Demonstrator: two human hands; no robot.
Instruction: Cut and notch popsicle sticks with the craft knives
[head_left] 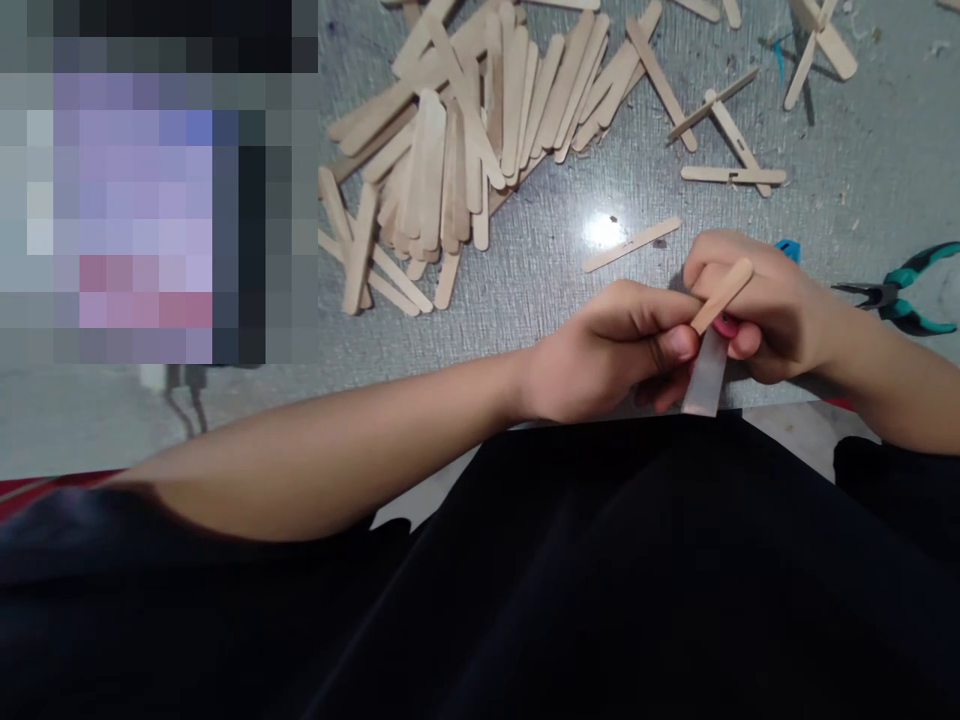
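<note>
My left hand (600,345) is closed, pinching a wooden craft stick (726,295) between thumb and fingers. The stick slants up to the right, across the front of my right hand (772,305). The fingers of that right hand are curled around a tool with a small pink part (725,326). A flat, greyish, blade-like strip (705,378) extends from it down towards my body; most of the tool is hidden in the hand. Both hands meet close to the table's near edge. Just beyond them lies a craft stick with a small notch in its middle (631,245).
A large pile of craft sticks (450,150) covers the upper middle of the grey table (480,335). Slotted sticks (733,176) lie at upper right, some crossed together. Teal-handled pliers (900,290) lie at the right, and a blue piece (787,250) shows behind my right hand.
</note>
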